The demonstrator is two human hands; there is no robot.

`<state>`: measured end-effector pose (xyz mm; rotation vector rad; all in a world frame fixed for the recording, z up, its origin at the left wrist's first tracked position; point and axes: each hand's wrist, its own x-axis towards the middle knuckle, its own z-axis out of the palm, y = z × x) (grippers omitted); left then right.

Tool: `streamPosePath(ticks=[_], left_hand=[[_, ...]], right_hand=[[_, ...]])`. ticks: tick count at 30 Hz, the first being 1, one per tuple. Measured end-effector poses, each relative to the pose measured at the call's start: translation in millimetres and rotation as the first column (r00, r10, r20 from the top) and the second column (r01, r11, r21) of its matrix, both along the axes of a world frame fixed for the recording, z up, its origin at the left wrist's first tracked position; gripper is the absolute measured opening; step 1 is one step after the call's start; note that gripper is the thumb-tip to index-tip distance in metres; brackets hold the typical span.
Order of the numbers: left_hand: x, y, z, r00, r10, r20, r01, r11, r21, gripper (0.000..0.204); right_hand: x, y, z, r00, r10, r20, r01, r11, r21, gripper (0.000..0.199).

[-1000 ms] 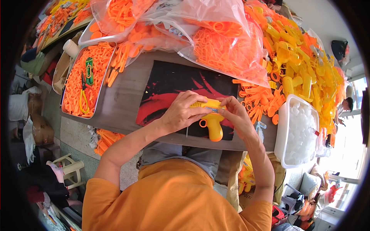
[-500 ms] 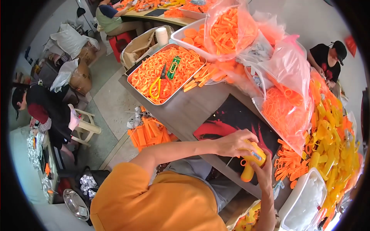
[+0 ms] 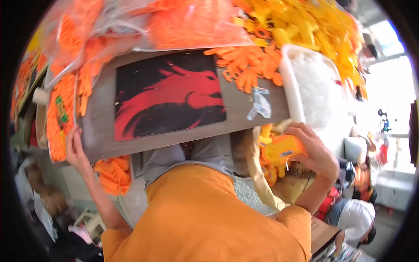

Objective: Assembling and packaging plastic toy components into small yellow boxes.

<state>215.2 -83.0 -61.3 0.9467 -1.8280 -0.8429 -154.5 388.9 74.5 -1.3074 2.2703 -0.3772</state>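
My right hand (image 3: 315, 150) is closed around a yellow gun-shaped plastic toy (image 3: 283, 148) with a label on its side. It holds the toy over an open bag (image 3: 257, 174) of similar yellow pieces, beside the table's right front edge. At the far left, my left hand (image 3: 76, 150) is at the near side of the tray (image 3: 76, 94) of orange rings. Its fingers are drawn together; whether they pinch a small part or only the rim is too blurred to tell. A green object (image 3: 61, 109) lies on the rings.
A black and red mat (image 3: 170, 96) lies on the table. Behind it are bags of orange parts (image 3: 192, 26) and loose orange pieces (image 3: 248, 63). A white bin (image 3: 290, 87) with clear plastic bags stands right, near heaped yellow parts (image 3: 301, 22). A person (image 3: 355, 218) bends at lower right.
The view has turned right. My hands, together on the yellow toy before, are now far apart: the right carried it to the bag, while the left let go and moved to the ring tray.
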Motion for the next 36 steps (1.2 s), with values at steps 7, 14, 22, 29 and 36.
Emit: streamPosePath(ticks=[7,14,22,29,36], left_hand=[[-83,48,-2,0.928,-0.314,0.200,0.332,0.941,-0.061,0.018],[-88,58,14,0.883,-0.311,0.351,0.378,0.915,-0.139,0.013],[-152,94,30,0.831,-0.506,0.230,0.532,0.844,-0.066,0.013],[-171,119,8,0.648,-0.655,0.388,0.757,0.610,-0.236,0.016],[-161,133,-20,0.701,-0.614,0.362,0.693,0.706,-0.145,0.016]], right_hand=[[7,89,-137,0.933,-0.183,-0.311,0.325,0.800,0.504,0.051],[23,19,-124,0.969,0.128,0.213,-0.244,0.650,0.720,0.035],[-11,-109,-52,0.926,0.364,0.096,-0.311,0.884,-0.350,0.041],[-130,-204,-117,0.762,-0.137,0.633,0.617,0.452,-0.644,0.030],[-284,-199,-125,0.451,-0.631,0.631,0.798,-0.032,-0.602,0.050]])
